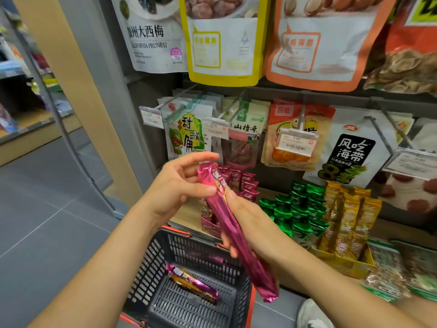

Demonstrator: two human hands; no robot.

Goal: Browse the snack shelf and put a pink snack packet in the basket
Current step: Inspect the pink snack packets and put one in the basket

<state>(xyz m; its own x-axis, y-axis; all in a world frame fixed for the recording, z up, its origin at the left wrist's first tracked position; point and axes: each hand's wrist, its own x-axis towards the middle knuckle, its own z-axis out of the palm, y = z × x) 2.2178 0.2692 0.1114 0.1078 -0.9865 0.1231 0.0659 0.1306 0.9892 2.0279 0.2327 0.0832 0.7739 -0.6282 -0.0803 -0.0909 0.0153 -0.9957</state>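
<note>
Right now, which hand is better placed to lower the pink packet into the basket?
Probably the right hand: it grips the pink packet mid-length above the basket; the left hand only pinches its top.

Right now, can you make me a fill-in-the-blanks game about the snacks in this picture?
The left hand and right hand hold a long shiny packet that is ____ in colour. Below it, the basket has exactly ____ snack lying inside. On the shelf, the middle packets, between the pink packets and the yellow packets, are ____.
Missing words: pink; one; green.
</note>
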